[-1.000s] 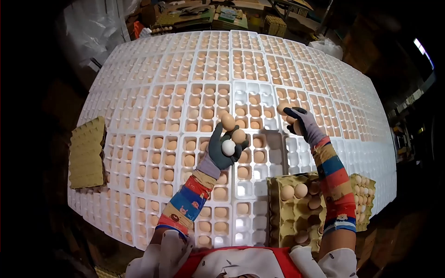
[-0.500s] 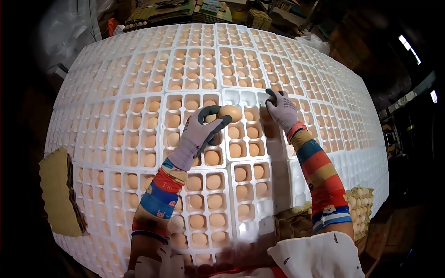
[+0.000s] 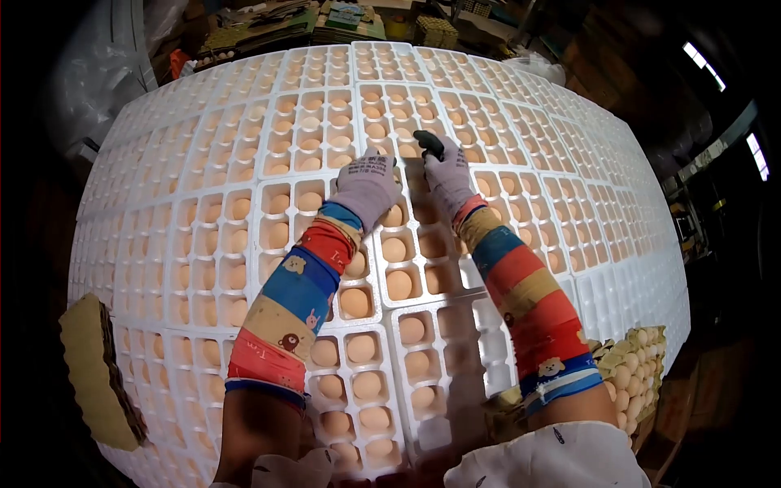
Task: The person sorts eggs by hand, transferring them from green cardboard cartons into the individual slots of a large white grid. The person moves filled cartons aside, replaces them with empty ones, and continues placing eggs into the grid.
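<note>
My left hand (image 3: pixel 368 189), in a pale glove with dark fingertips, reaches over the back cells of a white foam egg tray (image 3: pixel 389 304). Its fingers are hidden behind the back of the hand, so whether it holds an egg does not show. My right hand (image 3: pixel 446 169), gloved alike, is just to its right over the same tray's back edge. Its dark index finger is stretched out and bent, with nothing visible in it. Brown eggs sit in the tray's cells, such as one egg (image 3: pixel 399 285) below the hands.
Foam trays full of brown eggs surround the hands, such as one tray (image 3: pixel 262 218) to the left. A cardboard egg flat (image 3: pixel 630 370) with eggs stands at the lower right. Stacked pulp flats (image 3: pixel 96 370) lie at the left edge. Flattened cardboard (image 3: pixel 272 31) lies beyond the trays.
My left hand has moved forward over the tray's back cells, and the egg it held is out of sight. My right hand has moved left, close beside it. The view has shifted slightly.
</note>
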`<state>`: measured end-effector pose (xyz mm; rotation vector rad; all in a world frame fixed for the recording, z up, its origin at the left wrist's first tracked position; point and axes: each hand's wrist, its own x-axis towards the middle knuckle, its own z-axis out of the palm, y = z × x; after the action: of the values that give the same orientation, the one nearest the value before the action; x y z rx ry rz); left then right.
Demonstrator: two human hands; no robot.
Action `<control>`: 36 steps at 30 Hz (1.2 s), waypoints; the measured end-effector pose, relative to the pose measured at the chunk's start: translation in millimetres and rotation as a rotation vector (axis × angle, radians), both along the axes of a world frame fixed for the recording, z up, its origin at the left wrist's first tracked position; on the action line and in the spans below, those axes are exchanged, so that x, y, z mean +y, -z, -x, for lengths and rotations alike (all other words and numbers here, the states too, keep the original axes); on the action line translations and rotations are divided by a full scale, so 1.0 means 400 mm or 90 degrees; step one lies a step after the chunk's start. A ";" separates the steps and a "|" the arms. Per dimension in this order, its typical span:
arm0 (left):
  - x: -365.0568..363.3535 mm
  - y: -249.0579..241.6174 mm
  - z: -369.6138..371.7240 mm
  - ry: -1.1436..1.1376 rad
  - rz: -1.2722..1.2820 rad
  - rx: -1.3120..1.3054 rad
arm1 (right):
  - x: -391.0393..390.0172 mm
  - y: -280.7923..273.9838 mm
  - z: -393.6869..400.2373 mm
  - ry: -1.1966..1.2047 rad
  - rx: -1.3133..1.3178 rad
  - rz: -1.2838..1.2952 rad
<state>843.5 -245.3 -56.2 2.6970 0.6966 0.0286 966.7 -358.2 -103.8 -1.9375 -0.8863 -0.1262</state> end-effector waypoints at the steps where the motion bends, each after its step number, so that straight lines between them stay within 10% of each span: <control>1: 0.001 -0.002 -0.006 0.031 -0.015 0.045 | -0.020 -0.023 0.002 0.014 0.119 -0.036; 4: -0.011 0.005 -0.027 0.020 0.251 -0.203 | -0.173 -0.194 0.042 -0.074 0.226 0.060; 6: -0.137 -0.001 -0.011 0.066 0.885 -0.321 | -0.313 -0.283 0.081 -0.040 0.174 0.205; 10: -0.403 0.093 0.042 0.324 0.377 -0.332 | -0.623 -0.462 0.241 -0.121 0.069 0.275; 12: -0.444 0.183 0.059 0.371 -0.159 -0.296 | -0.763 -0.564 0.334 -0.059 0.089 0.320; 22: -0.598 -0.168 0.313 0.347 0.312 -0.453 | -1.296 -0.580 0.699 0.249 0.273 0.305; 28: -0.794 -0.302 0.593 0.443 0.085 -0.047 | -1.154 -0.465 0.659 0.251 -0.068 0.577; 31: -0.828 -0.255 0.621 0.351 0.003 -0.185 | -1.152 -0.425 0.601 0.235 -0.043 0.603; 36: -0.825 -0.214 0.635 0.220 0.167 -0.259 | -1.337 -0.422 0.496 -0.038 0.612 -0.307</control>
<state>589.6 -575.2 29.2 2.4119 0.1019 0.3608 768.4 -892.9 65.0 -1.2714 -0.2221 0.5426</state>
